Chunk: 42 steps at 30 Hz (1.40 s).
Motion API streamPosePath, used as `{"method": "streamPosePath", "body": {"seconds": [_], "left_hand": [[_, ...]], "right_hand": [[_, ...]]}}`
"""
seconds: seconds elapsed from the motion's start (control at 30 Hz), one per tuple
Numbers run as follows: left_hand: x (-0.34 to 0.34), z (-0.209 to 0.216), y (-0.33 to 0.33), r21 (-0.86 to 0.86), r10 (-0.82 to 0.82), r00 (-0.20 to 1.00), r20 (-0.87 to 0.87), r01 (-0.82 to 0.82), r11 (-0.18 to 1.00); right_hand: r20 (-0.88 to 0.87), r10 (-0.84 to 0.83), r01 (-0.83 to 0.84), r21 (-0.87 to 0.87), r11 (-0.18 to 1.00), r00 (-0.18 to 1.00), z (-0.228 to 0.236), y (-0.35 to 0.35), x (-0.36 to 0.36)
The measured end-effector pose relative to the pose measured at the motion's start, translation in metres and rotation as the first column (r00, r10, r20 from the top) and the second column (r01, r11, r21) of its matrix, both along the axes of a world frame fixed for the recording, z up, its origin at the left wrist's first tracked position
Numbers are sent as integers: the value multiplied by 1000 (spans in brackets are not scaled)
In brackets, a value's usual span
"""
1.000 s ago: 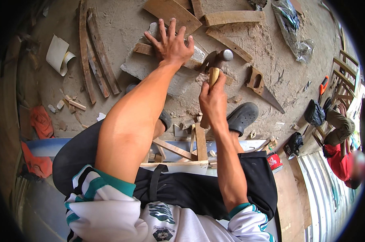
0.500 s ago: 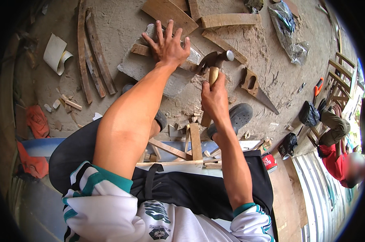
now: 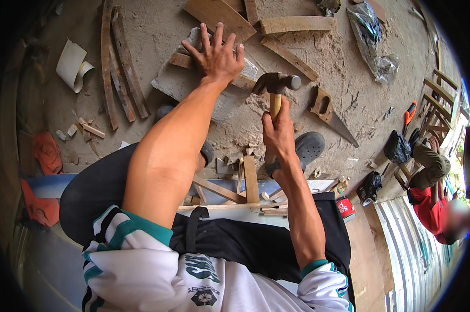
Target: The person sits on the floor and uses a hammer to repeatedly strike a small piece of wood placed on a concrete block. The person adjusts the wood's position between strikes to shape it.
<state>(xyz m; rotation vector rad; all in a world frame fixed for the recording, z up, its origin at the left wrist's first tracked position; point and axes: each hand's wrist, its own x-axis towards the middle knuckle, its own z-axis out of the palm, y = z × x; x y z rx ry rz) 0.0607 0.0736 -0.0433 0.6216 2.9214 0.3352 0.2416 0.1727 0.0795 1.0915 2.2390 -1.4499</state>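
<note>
My left hand (image 3: 216, 60) presses down with its fingers spread on a short wood strip (image 3: 181, 60), which lies across a grey concrete block (image 3: 175, 83). The strip shows on both sides of the palm. My right hand (image 3: 280, 127) is wrapped round the wooden handle of a claw hammer (image 3: 275, 104). The hammer's dark head is up near the strip's right end, its claw to the left and its round face to the right. Whether the claw touches the strip, I cannot tell.
A handsaw (image 3: 326, 112) lies right of the hammer. Wood boards (image 3: 297, 25) lie beyond the block, and long strips (image 3: 121, 67) to the left. A plastic bag (image 3: 370, 41) is at the far right. My clog (image 3: 309, 148) stands close by. Another person (image 3: 427, 197) sits at the right.
The hammer has tipped more upright, and its head now shows more from the side. My right hand has turned slightly with it. My left hand stays on the strip.
</note>
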Motion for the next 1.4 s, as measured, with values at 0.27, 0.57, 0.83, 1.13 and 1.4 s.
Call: {"method": "streamPosePath", "body": {"seconds": [0.27,0.57,0.83,1.13,1.4], "left_hand": [[0,-6,-3,13,14,999,-29,-14,1000],[-2,-1,-1,-22,11,1000,-5,-11,1000],[-1,1,-2,-21,9,1000,0,-9,1000],[-2,2,-2,-17,12,1000,11,-12,1000],[-2,3,2,-9,-62,998,-8,62,998]], "right_hand": [[-38,-55,58,95,994,998,-7,-21,-2],[-106,57,-60,-25,998,993,-25,4,17],[-161,201,-217,-89,972,966,-34,33,27],[48,-160,158,37,987,986,2,-30,-14],[-90,-230,234,35,972,969,-12,-48,10]]}}
